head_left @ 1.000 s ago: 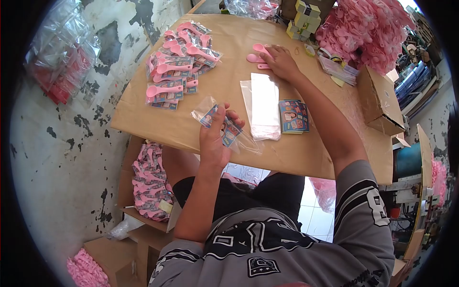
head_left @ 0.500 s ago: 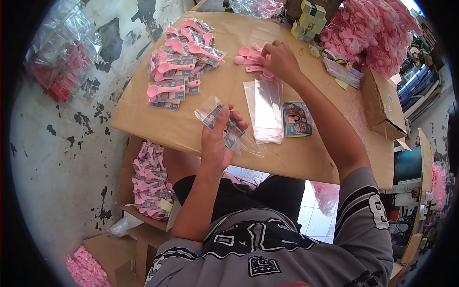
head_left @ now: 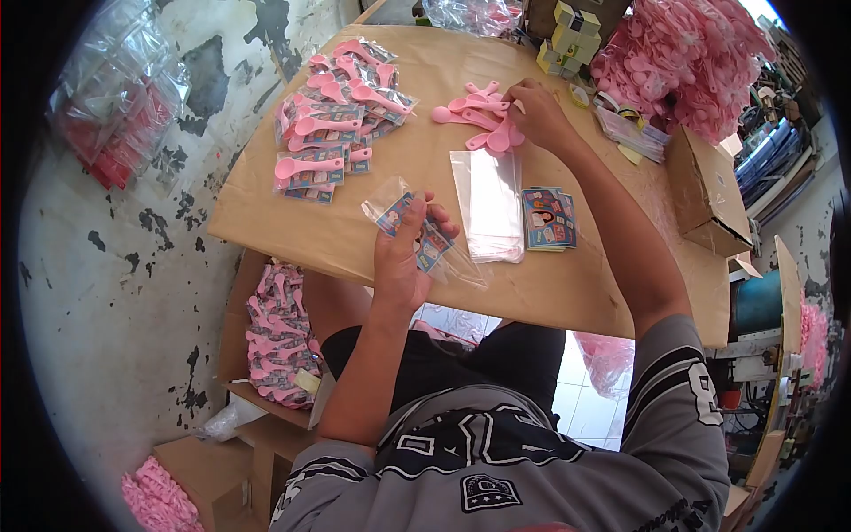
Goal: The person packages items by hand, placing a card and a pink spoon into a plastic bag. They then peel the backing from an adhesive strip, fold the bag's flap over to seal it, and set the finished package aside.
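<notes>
My left hand (head_left: 408, 248) is closed around a clear plastic bag (head_left: 385, 197) with a blue printed card (head_left: 432, 251) inside, just over the table's near edge. Thumb and fingers cover part of the card. At a small pile of pink measuring spoons (head_left: 479, 118), my right hand (head_left: 539, 113) has its fingers bent and pinched on a spoon's handle end; the fingertips are partly hidden. Below the pile lies a stack of clear empty bags (head_left: 495, 208). Right of those bags sits a stack of blue printed cards (head_left: 550, 219).
Packed bags with spoons and cards (head_left: 324, 115) are heaped on the table's left (head_left: 266, 208). A large mass of pink spoons (head_left: 683, 66) and a cardboard box (head_left: 709, 191) stand at the right. Below left, an open carton holds more packed spoons (head_left: 279, 341).
My right hand has shifted slightly right, and the spoons under it have spread, with more of them showing. My left hand keeps its hold on the bag, nearly still.
</notes>
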